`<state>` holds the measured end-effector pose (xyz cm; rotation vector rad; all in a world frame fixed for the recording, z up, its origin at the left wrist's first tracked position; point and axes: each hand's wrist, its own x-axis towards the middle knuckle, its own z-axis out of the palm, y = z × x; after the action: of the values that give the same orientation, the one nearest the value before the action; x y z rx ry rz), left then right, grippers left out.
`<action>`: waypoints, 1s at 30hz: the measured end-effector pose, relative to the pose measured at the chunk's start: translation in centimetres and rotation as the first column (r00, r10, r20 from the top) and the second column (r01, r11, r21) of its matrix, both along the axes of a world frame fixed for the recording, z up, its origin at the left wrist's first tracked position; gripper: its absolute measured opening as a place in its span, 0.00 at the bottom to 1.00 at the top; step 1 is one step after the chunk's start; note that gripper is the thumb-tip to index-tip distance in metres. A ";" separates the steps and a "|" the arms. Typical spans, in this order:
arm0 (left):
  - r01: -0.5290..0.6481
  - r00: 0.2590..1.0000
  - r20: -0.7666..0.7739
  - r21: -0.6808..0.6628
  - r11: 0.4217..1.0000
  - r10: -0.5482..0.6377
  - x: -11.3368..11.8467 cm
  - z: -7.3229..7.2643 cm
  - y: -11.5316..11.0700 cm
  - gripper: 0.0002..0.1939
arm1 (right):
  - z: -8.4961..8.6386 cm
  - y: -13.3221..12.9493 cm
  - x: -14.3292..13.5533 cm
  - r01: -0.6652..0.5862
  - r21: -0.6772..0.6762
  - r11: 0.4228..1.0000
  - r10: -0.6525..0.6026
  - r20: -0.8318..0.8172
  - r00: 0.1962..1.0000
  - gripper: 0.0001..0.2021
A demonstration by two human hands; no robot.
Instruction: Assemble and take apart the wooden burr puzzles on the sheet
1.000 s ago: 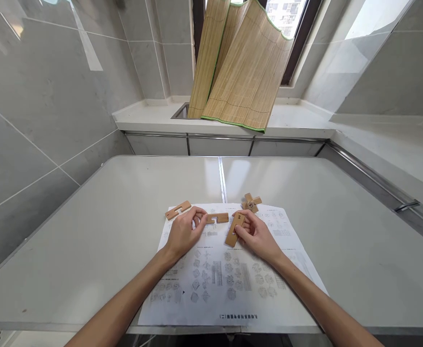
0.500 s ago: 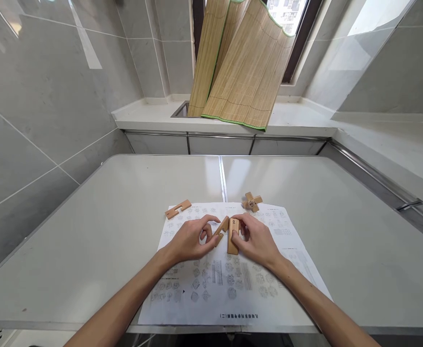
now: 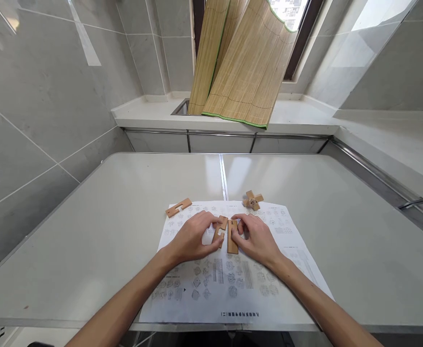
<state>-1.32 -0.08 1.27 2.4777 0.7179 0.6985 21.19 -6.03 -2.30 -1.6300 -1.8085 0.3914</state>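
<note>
Between the thumb and fingers of my left hand (image 3: 197,236) is a notched wooden puzzle piece (image 3: 216,236), its cut-out facing right. My right hand (image 3: 256,238) pinches a wooden puzzle piece marked 2 (image 3: 232,237), a plain bar from above. The two pieces stand side by side with a narrow gap, over a printed instruction sheet (image 3: 240,306). Another slotted wooden piece (image 3: 178,207) lies at the sheet's upper left corner. Beyond my right hand, several pieces sit joined as a cross-shaped cluster (image 3: 253,201).
The sheet lies on a white folding table (image 3: 70,250) with a seam (image 3: 223,178) down its middle. Behind it are a white counter (image 3: 142,113) and a bamboo mat (image 3: 247,72) leaning by the window. Grey tiled walls (image 3: 45,86) close in the sides.
My left hand has turned its notched piece flatter, so the cut-out shows more fully. The piece marked 2 in my right hand has tilted slightly. The other pieces stay put.
</note>
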 end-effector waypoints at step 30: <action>-0.096 0.980 -0.160 0.124 0.988 0.115 -4.1 0.7 3.2 0.40 | 0.8 -0.6 0.3 -0.172 -0.041 0.984 0.156 -0.266 0.951 0.13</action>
<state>-5.38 3.12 1.98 2.6433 0.8999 0.5907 21.45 -6.59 -1.51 -1.3974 -1.7472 0.7120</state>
